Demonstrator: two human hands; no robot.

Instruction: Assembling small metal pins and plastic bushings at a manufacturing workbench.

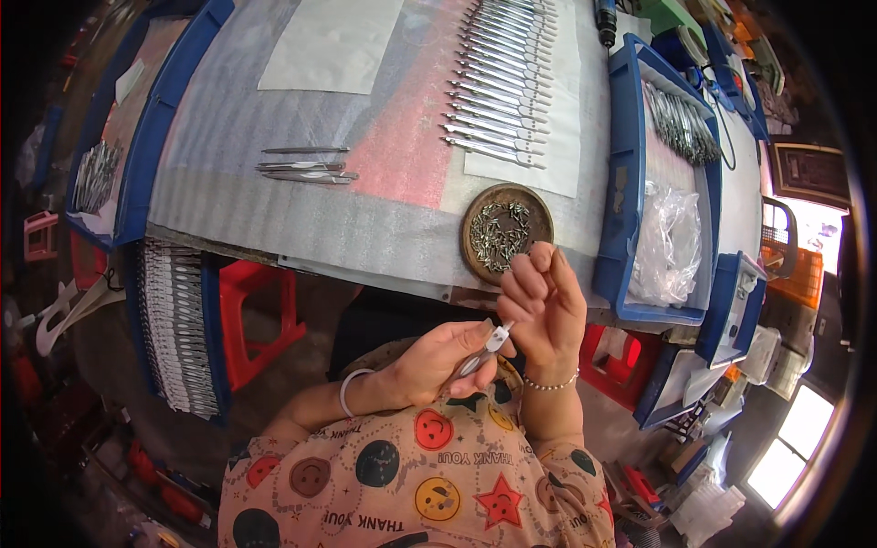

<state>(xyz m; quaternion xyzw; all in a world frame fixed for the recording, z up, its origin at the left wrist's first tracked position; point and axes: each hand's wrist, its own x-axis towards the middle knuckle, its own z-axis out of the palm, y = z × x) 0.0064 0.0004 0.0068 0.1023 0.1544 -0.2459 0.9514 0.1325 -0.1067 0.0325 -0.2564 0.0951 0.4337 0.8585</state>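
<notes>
Hands pinch a slim shiny metal tool (484, 352): left hand (438, 363) gripping, right hand (545, 306) at its tip.

Your counter (274, 224) is spread with grey foam sheet. On it: three metal pieces (306, 166) at left, a long row of pieces (501, 78) on white paper (333, 46), a round dish (506, 233) of small parts near the front edge, and a blue tray (626, 183) at right.
</notes>
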